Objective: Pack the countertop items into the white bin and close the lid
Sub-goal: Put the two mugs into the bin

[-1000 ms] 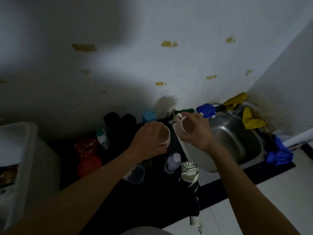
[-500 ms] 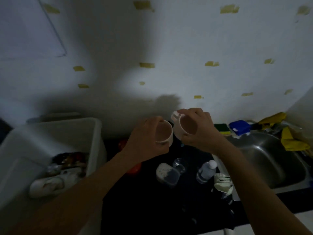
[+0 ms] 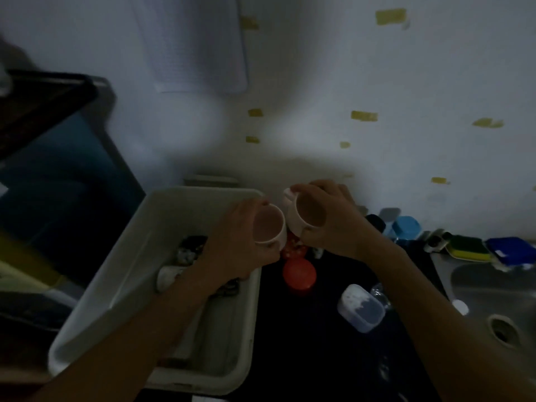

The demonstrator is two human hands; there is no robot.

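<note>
1. Your left hand [image 3: 240,248] held a white ceramic mug [image 3: 268,227] in the middle of the frame; the fingers were curled around its side and the open mouth faced the camera.
2. Your right hand [image 3: 333,224] gripped a second white ceramic mug [image 3: 301,216] in the same way, with the thumb and fingers wrapped around its body.
3. The two mugs were side by side and seemed to touch each other at their walls.
4. The large white rectangular plastic bin [image 3: 139,250] stood in the lower left of the frame, open at the top.
5. The first mug was in the air over the right rim of the bin, near its far corner; the second mug was just to the right of that corner, over the black countertop [image 3: 319,358].
6. Inside the bin lay some dark objects [image 3: 190,250] and one pale object [image 3: 168,275]; the light was too weak to tell what they were.
7. On the countertop, below the mugs, stood a jar with a round red lid [image 3: 298,275].
8. To the right of it lay a small clear plastic box with dark contents [image 3: 361,309].
9. At the right edge of the frame was a steel sink [image 3: 493,285], with a yellow-and-green sponge [image 3: 467,249] at its far rim.
</note>
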